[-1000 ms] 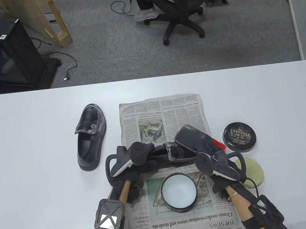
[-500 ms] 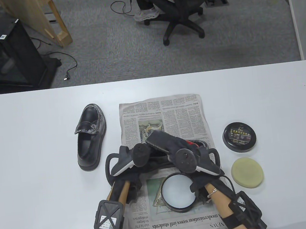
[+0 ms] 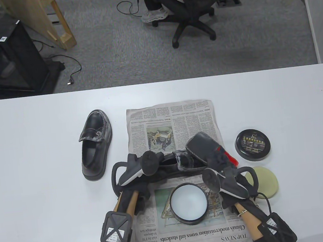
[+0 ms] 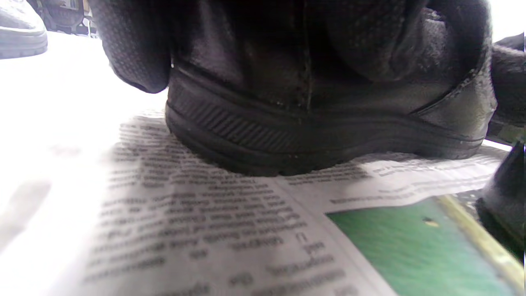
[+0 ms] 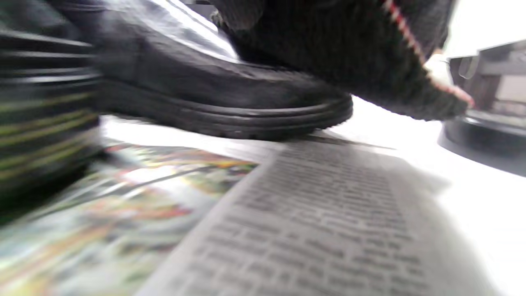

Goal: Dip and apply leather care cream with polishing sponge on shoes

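Note:
A black loafer [image 3: 170,163] lies on the newspaper [image 3: 170,120], toe to the right. My left hand [image 3: 141,184] grips its heel end; in the left wrist view gloved fingers [image 4: 135,49] curl over the heel [image 4: 287,135]. My right hand [image 3: 222,160] holds a black polishing pad [image 3: 201,147] with a stitched edge and a red side. The pad lies over the shoe's toe [image 5: 263,102], seen in the right wrist view as a dark pad [image 5: 337,57]. An open tin of white cream [image 3: 188,201] stands just in front of the shoe, between my wrists.
A second black loafer [image 3: 96,146], streaked white on its upper, stands left of the newspaper. The tin's black lid [image 3: 252,145] lies to the right. A round yellow sponge [image 3: 269,183] sits below the lid, partly behind my right tracker. Beyond the table [image 3: 24,171] stands an office chair [image 3: 192,9].
My right hand swept the pad left across the shoe half a second ago, then came back right to the toe. My left hand and the shoe stayed put.

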